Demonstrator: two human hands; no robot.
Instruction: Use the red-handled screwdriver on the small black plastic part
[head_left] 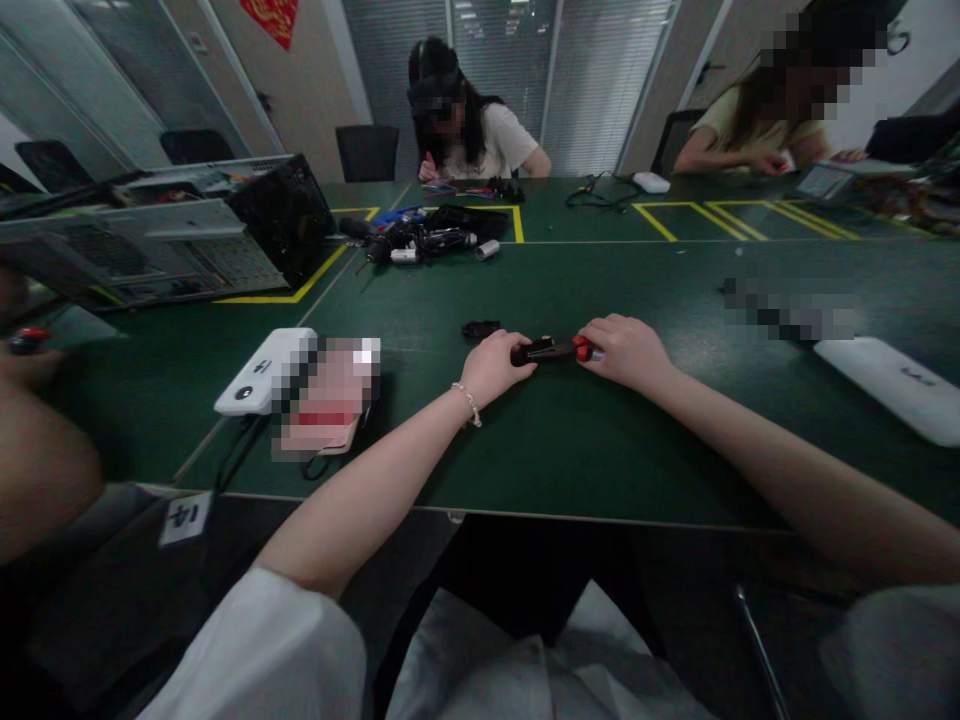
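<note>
My left hand (493,366) and my right hand (624,351) rest on the dark green table (570,440), and together they grip a small black and red tool (551,349). The left fingers curl round its black end, while the right fingers close on its red end. A small black part (480,328) lies on the table just beyond my left hand, touching neither hand. A bead bracelet (470,402) is on my left wrist.
A white device (255,374) lies to the left and another white device (896,385) to the right. An open computer case (172,235) stands at the back left beside a pile of black tools (424,238). Two people sit across the table. A person's arm (37,440) is at the left edge.
</note>
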